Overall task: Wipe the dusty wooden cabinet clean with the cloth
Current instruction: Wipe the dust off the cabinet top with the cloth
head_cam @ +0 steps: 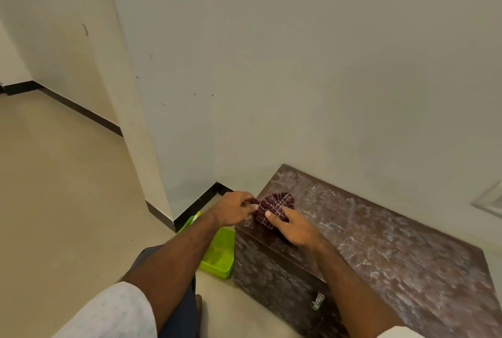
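Maroon checked cloth (275,210) is being gripped by left hand (233,208) and right hand (296,226), fingers closed, above the dusty dark wooden cabinet's (380,242) left end.

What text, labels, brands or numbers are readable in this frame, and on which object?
None readable.
Maroon checked cloth, gripped by the left hand and right hand: stitched grid pattern only, no lettering.
Dusty wooden cabinet: dust streaks and a metal latch, no markings.
Green tray: no label visible.
Wall: only scuff marks.
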